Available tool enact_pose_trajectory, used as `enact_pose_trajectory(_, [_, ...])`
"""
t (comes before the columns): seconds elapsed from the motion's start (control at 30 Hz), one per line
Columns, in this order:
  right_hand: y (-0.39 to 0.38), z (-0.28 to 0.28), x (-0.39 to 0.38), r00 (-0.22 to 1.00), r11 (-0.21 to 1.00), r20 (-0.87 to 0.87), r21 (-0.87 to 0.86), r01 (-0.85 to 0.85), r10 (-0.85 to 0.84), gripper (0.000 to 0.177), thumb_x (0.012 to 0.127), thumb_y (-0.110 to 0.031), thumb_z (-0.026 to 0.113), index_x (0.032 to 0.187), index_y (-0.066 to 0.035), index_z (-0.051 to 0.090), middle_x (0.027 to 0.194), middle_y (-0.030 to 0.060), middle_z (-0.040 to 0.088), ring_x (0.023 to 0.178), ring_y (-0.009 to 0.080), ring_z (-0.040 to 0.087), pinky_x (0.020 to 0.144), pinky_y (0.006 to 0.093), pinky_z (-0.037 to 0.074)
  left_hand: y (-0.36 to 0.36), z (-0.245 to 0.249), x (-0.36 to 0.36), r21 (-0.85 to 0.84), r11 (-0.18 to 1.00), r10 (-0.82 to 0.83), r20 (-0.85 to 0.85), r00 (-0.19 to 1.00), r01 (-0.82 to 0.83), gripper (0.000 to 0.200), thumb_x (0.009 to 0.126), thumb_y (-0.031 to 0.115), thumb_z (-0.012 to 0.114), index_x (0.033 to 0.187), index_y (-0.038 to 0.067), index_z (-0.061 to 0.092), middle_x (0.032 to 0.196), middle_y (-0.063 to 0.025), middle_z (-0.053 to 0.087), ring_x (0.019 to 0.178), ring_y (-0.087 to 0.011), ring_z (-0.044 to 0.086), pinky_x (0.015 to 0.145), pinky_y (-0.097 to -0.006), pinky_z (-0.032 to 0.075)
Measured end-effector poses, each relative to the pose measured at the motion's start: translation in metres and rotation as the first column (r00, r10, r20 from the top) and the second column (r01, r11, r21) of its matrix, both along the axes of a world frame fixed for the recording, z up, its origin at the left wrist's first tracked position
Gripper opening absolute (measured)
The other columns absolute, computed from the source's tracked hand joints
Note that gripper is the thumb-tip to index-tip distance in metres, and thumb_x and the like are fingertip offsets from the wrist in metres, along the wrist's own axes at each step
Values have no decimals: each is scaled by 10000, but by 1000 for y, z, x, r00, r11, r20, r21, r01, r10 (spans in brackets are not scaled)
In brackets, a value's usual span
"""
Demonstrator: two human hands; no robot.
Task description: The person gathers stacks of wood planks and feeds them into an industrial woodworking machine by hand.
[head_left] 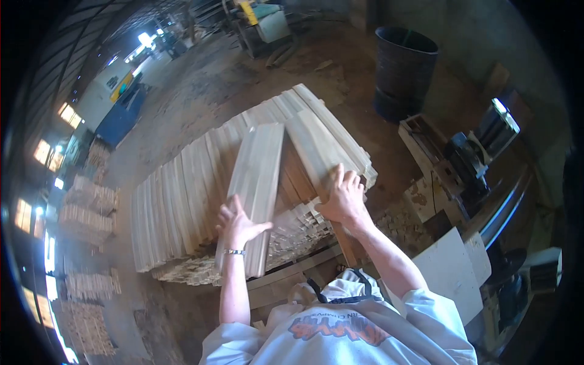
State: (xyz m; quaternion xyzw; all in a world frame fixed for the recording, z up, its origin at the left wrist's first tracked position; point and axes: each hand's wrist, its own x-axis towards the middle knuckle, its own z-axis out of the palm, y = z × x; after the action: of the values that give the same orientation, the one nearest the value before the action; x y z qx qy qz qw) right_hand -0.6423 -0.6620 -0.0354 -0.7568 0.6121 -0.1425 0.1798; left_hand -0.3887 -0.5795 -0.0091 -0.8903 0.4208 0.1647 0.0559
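A large stack of pale wooden boards lies in front of me, its boards side by side. A few loose boards sit at an angle on top, their near ends jutting toward my body. Over the left edge of these boards is my left hand, fingers spread and thumb stretched across the wood. My right hand is at the near end of a wide plank, fingers apart on its surface and thumb out to the left. Between the two sets, a reddish-brown board surface shows.
A dark barrel stands at the back right. Machinery with a motor is close on my right, beside a pale flat panel. More wood stacks line the left side, near a blue bin.
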Motion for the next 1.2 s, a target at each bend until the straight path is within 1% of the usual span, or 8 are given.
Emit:
enact_pose_trajectory(0.13, [-12,-8,22,996,997,28,-11,80,-80,1166,627,-412,828,1460,128,216,1309,294,433,1264,404,418,1054,509,355,-27,-19,18,-138,990,15,-12,1000,-16,1452,536,655,868,1594,195,-13,1595,-335,81,1477,-496,133,1187,-642,103])
enact_pose_trajectory(0.4, [40,-16,-33,992,997,100,48,66,-71,1093,597,-491,819,1391,93,345,1296,284,471,1263,415,442,1055,528,385,51,-15,19,-374,922,-147,-98,984,100,1324,514,395,920,1564,183,142,1534,-327,240,1417,-477,289,1141,-593,301])
enact_pose_trajectory(0.47, [72,1,-65,972,967,219,252,25,-82,1036,587,-505,800,1352,67,402,1252,287,508,1214,409,499,1013,479,450,77,-19,33,-457,866,-294,-138,946,203,1308,470,300,938,1536,136,197,1504,-311,284,1398,-436,312,1134,-537,334])
enact_pose_trajectory(0.53, [109,1,-84,955,960,268,276,50,-127,982,583,-479,795,1336,40,437,1231,273,522,1187,400,520,988,460,467,99,-18,45,-452,847,-380,-144,914,281,1264,454,302,932,1500,114,247,1462,-278,340,1362,-414,343,1121,-524,335])
enact_pose_trajectory(0.67, [190,-13,-116,883,945,407,307,110,-235,1020,583,-437,797,1403,33,413,1250,247,524,1201,391,515,1032,460,433,128,-43,93,-611,755,-589,-471,656,239,1215,482,367,869,1495,69,267,1373,-210,411,1279,-351,424,1096,-462,361])
enact_pose_trajectory(0.8, [260,-42,-157,908,948,301,219,230,-290,1042,568,-380,801,1437,8,377,1257,234,508,1209,392,489,1041,465,420,158,-31,68,-566,809,-580,-722,377,159,1221,509,448,835,1509,61,253,1362,-176,419,1232,-302,461,1052,-428,399])
enact_pose_trajectory(1.0, [322,-73,-250,926,923,-2,72,378,-379,1001,549,-299,809,1423,-32,401,1194,168,526,1161,338,492,1041,431,404,177,-33,-3,-538,826,-563,-804,191,171,1244,502,418,824,1531,69,218,1362,-150,424,1224,-291,472,1028,-411,417])
enact_pose_trajectory(1.2, [363,-117,-351,916,915,-102,76,397,-388,1005,552,-273,838,1425,-41,396,1196,142,529,1177,322,489,1067,429,388,154,-42,-103,-511,769,-584,-806,98,384,1320,468,465,858,1524,40,190,1400,-170,402,1276,-324,454,1066,-429,397])
